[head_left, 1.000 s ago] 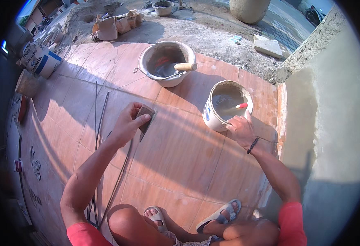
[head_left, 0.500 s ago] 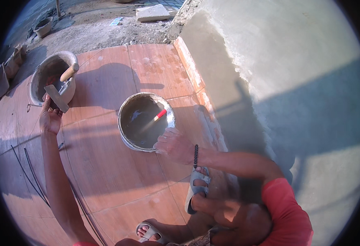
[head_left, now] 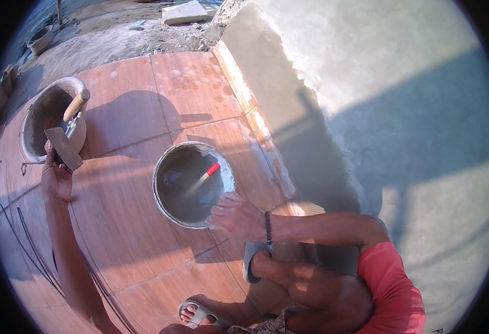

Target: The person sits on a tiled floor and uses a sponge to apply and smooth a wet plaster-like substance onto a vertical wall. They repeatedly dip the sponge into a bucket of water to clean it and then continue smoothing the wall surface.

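My left hand [head_left: 57,181] is closed on a flat grey rectangular board [head_left: 63,148], like a small plasterer's float; its underside is hidden. The board is held up beside a whitish, cement-stained basin [head_left: 80,133], out of which a tool's wooden handle [head_left: 76,104] sticks. With bent fingers, my right hand [head_left: 238,216] grips the near right rim of a round bucket [head_left: 227,173]. Grey cement slurry [head_left: 172,195] fills part of that bucket. A brush with a red-ended handle [head_left: 213,169] leans inside, its lower end sunk in the slurry.
Reddish tiles [head_left: 133,222] lie underfoot. On the right rises a wall [head_left: 367,100] with a wet grey plaster band along its foot. Dark thin rods [head_left: 33,250] lie at the left. Past the tiles are rubble, a pale block [head_left: 185,12] and another pail [head_left: 40,42].
My right hand has drawn the bucket nearer over the tiles, uncovering a tile joint behind it. My left hand still holds the grey board by the basin. The view has shifted slightly.
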A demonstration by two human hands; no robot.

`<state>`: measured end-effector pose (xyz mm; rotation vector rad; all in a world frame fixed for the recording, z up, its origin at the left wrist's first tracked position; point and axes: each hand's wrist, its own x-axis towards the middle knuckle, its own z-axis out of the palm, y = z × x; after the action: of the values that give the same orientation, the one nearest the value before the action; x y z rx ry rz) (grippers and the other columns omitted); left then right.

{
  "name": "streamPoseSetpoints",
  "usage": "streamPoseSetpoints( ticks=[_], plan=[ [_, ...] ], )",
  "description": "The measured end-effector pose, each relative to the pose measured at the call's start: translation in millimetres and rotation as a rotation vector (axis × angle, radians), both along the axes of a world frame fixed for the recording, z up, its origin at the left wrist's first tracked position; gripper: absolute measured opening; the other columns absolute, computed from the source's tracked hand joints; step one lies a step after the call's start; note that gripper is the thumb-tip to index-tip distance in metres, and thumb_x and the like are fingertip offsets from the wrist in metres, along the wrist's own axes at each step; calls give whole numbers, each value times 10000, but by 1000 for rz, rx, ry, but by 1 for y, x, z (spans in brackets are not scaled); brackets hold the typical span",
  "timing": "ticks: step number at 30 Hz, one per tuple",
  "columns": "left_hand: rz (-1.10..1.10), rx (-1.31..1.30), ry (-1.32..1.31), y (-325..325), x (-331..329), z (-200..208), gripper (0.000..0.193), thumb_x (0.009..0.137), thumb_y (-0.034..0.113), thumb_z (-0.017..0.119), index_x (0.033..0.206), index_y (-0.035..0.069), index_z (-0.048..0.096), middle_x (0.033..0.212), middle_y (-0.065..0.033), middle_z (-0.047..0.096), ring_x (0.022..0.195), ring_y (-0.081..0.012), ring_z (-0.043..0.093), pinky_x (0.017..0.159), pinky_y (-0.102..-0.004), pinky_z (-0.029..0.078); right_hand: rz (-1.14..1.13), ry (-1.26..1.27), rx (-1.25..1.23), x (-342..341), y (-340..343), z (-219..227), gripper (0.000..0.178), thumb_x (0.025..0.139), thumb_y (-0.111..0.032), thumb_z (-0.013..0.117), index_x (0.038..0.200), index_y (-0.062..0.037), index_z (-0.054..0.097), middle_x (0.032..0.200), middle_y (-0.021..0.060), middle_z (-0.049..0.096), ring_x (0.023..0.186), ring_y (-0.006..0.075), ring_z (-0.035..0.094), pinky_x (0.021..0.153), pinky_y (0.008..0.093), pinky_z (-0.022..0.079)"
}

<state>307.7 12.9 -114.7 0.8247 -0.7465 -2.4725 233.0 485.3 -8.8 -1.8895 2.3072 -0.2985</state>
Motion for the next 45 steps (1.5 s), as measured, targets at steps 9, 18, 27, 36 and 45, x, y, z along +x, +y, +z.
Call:
streamPoseSetpoints(
  ticks=[9, 18, 27, 36, 45],
  plan=[
    [-115, -49, -78, 97, 49, 73, 347, 983, 244, 565, 1294, 93, 536, 1185, -9, 603, 1046, -121, 550, 917, -311, 439, -20, -63, 29, 3, -6, 18, 95, 794, -189, 653, 830, -120, 598, 785, 31, 520, 800, 204, 539, 807, 355, 418],
    [-191, -40, -118, 133, 87, 105, 339, 988, 222, 548, 1305, 101, 530, 1201, 3, 601, 1076, -127, 550, 980, -324, 392, -61, -130, 30, 8, -8, 23, 133, 804, -187, 662, 898, -98, 636, 815, 38, 562, 860, 214, 560, 867, 386, 426],
    [-245, -426, -281, 170, 105, 157, 411, 905, 168, 665, 1269, 59, 509, 1105, -35, 614, 1029, -132, 577, 926, -304, 443, -153, -113, -132, 5, -10, 61, 378, 785, -105, 681, 1155, -48, 629, 1007, 101, 619, 1023, 281, 563, 949, 449, 419],
    [-838, -1758, 62, 234, -40, 215, 397, 805, 80, 679, 1175, 16, 552, 1083, -119, 589, 1050, -252, 569, 916, -375, 459, -372, -71, -135, -25, 48, 64, 354, 782, -43, 640, 1135, -22, 629, 975, 125, 621, 959, 306, 588, 905, 441, 445],
    [-1156, -2191, 125, 283, -94, 143, 207, 856, 99, 576, 1046, 33, 621, 1037, -139, 635, 996, -297, 596, 854, -390, 485, -591, -118, -58, -23, 103, 66, 342, 811, -43, 603, 1152, -22, 619, 965, 132, 635, 953, 323, 592, 869, 442, 453]
  ],
)
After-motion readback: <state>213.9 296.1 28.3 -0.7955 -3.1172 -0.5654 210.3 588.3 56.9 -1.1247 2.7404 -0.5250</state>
